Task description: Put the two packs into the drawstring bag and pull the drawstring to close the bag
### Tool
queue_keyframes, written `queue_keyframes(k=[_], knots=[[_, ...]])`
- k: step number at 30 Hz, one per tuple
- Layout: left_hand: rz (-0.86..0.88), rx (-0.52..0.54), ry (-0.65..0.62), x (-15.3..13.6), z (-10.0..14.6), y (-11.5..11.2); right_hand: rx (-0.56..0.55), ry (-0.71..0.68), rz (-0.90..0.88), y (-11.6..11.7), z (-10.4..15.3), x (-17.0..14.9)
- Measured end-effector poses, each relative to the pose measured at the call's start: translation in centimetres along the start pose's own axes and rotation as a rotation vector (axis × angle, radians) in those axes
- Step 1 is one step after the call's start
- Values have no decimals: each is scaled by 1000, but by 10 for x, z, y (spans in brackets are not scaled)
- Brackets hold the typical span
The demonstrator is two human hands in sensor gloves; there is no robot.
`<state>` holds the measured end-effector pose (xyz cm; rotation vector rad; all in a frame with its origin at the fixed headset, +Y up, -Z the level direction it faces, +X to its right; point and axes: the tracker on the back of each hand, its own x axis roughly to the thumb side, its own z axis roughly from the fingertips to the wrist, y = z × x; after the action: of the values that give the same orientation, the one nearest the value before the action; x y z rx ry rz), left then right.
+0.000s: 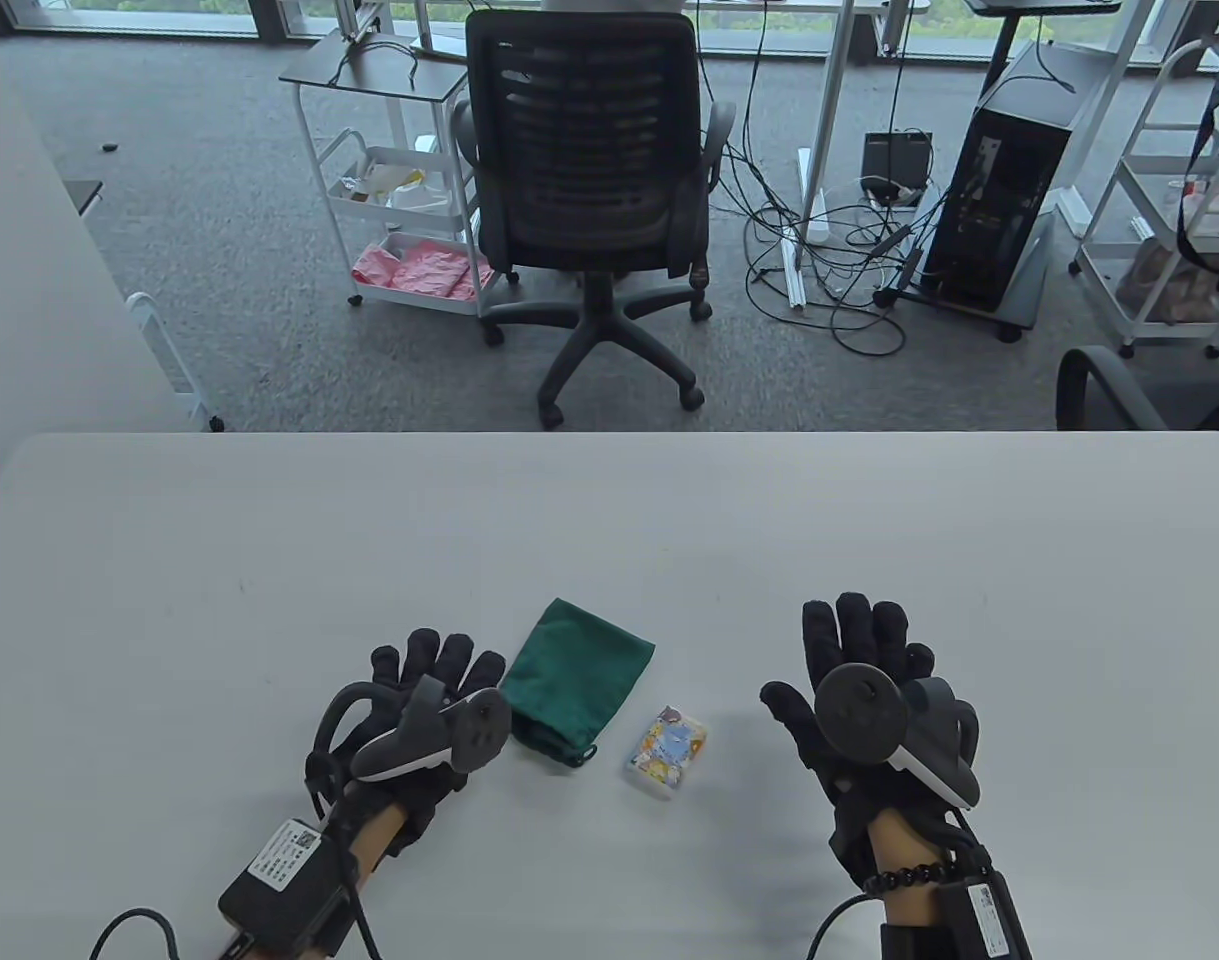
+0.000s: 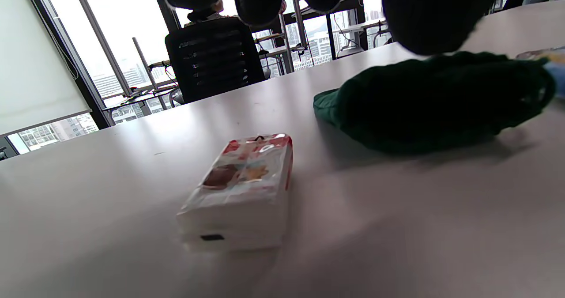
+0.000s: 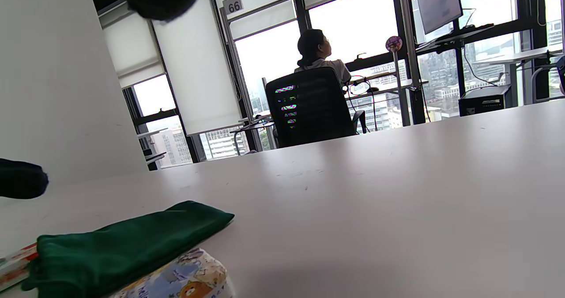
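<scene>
The table view looks steeply down from above the near edge of the table (image 1: 609, 520), facing the far office chair (image 1: 589, 180). Both wrist views sit low, just above the tabletop, facing far. All three share the green drawstring bag (image 1: 569, 680) and the chair.

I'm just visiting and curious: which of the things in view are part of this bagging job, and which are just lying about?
Part of the job:
- green drawstring bag, lying flat on the table
- blue cartoon-print pack, right of the bag
- red-and-white pack, under the left hand
- right hand, holding nothing

Just lying about:
- office chair
- computer tower
- white cart
</scene>
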<state>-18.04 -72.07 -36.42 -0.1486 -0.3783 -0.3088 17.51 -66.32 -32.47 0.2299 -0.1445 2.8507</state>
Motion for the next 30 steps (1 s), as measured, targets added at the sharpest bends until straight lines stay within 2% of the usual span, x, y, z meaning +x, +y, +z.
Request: queue_keyframes(k=[4, 12, 18, 21, 24, 30], knots=[[-55, -54, 20, 9, -19, -5, 0, -7, -1, 1, 0, 1], [-150, -68, 59, 27, -43, -10, -5, -15, -14, 1, 0, 2], [-182, 12, 93, 31, -49, -9, -8, -21, -18, 1, -1, 2], [-119, 42, 122, 26, -45, 1, -7, -22, -17, 1, -1, 3], [-25, 74, 151, 17, -35, 20, -5, -24, -16, 1, -1, 4], [84, 255, 221, 5, -3, 64, 14, -34, -12, 6, -2, 8]])
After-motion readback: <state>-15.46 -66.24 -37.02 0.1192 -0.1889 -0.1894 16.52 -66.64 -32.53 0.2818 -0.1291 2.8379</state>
